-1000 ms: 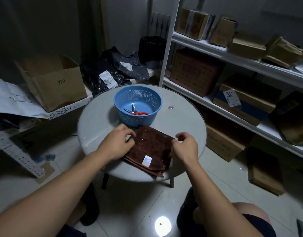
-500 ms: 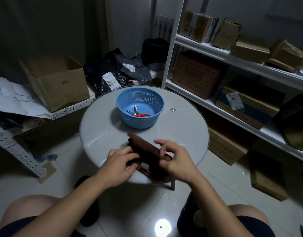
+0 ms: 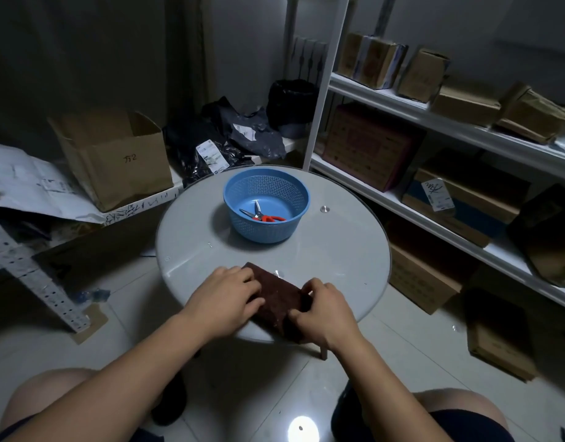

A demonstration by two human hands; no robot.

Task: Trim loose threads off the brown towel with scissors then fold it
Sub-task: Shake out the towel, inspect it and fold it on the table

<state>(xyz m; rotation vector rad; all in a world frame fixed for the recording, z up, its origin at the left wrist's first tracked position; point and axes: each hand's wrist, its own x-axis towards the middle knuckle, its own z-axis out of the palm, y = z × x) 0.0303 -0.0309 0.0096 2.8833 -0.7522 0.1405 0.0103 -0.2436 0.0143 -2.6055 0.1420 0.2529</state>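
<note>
The brown towel (image 3: 279,301) lies folded into a narrow strip at the near edge of the round glass table (image 3: 338,250). My left hand (image 3: 230,295) rests flat on the towel's left part, fingers pressing down. My right hand (image 3: 319,311) pinches the towel's right end between thumb and fingers. The red-handled scissors (image 3: 263,215) lie inside the blue basket (image 3: 243,194) at the far side of the table, away from both hands.
White shelves (image 3: 434,122) with cardboard boxes stand to the right. An open cardboard box (image 3: 115,157) and dark plastic bags (image 3: 223,138) sit behind the table at left. A perforated metal bar (image 3: 35,282) leans at left. My knees show below.
The towel was a wider folded square a second ago; both hands folded it over into a narrow strip and now press it down near the table's edge.
</note>
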